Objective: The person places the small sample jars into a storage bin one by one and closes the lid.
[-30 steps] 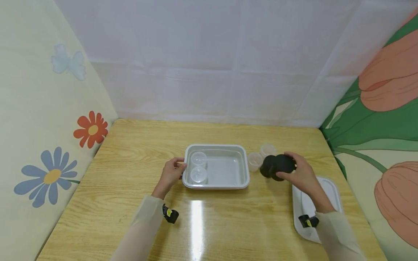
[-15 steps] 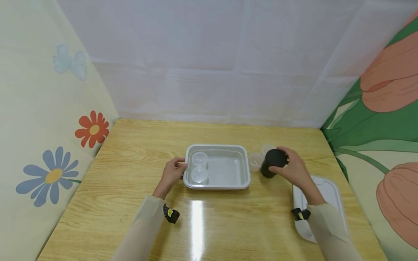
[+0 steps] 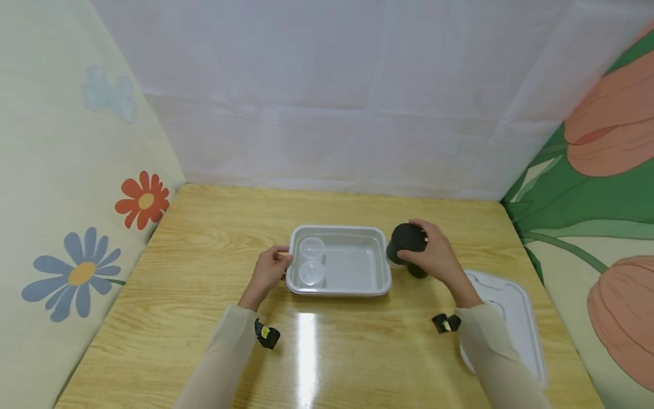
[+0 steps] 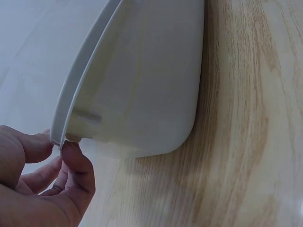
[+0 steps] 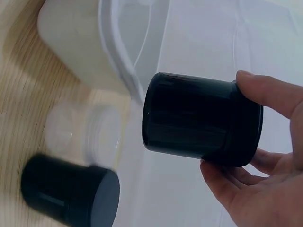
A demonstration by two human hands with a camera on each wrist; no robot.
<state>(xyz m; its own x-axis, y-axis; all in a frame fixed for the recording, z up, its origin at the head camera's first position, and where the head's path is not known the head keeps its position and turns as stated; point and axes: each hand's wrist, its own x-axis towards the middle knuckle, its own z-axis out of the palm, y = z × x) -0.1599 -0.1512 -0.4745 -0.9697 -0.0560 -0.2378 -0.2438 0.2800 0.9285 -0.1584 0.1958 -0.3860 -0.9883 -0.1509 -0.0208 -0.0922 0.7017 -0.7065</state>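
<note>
Nearest, two pale sleeves are seen reaching in from the bottom edge, each with a small black wrist device worn at the cuff. Beside the right forearm, and partly covered by it, a white lid is laid flat on the wood-grain table.

Farther in, a white rectangular tray is set on the table. Its left rim is pinched by the left hand, thumb on one side and curled fingers on the other. Two clear cups are held in the tray's left end, one behind the other.

Just beyond the tray's right edge, a black jar is gripped around its upper end by the right hand, thumb and fingers set on opposite sides. The jar is held up off the table (whether it touches the tray rim cannot be told). Below it, a second black jar is left standing on the table, with clear plastic ware, blurred in the right wrist view, just beside it.

Farthest back, a white cloth is hung behind the table, flanked by flower-printed panels.
</note>
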